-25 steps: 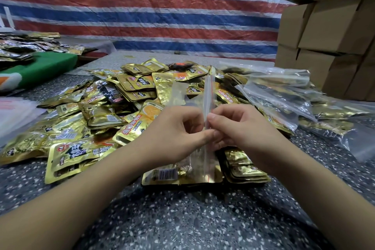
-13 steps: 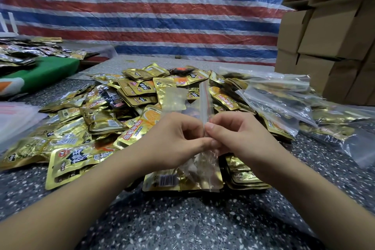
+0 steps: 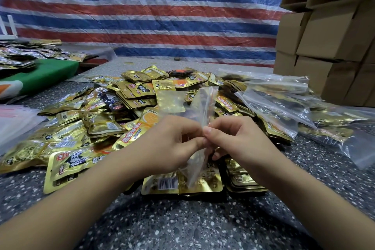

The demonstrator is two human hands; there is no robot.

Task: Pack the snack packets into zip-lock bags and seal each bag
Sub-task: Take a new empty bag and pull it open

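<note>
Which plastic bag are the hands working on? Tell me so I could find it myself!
Start at the big heap of shiny gold snack packets on the speckled grey table. At its near edge the left hand and right hand meet, pinching a clear zip-lock bag with a red strip. Unlike the filled clear bags lying flat to the right, it stands upright.

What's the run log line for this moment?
left hand pinches zip-lock bag | right hand pinches bag | bag upright, empty | snack packets piled behind
</note>
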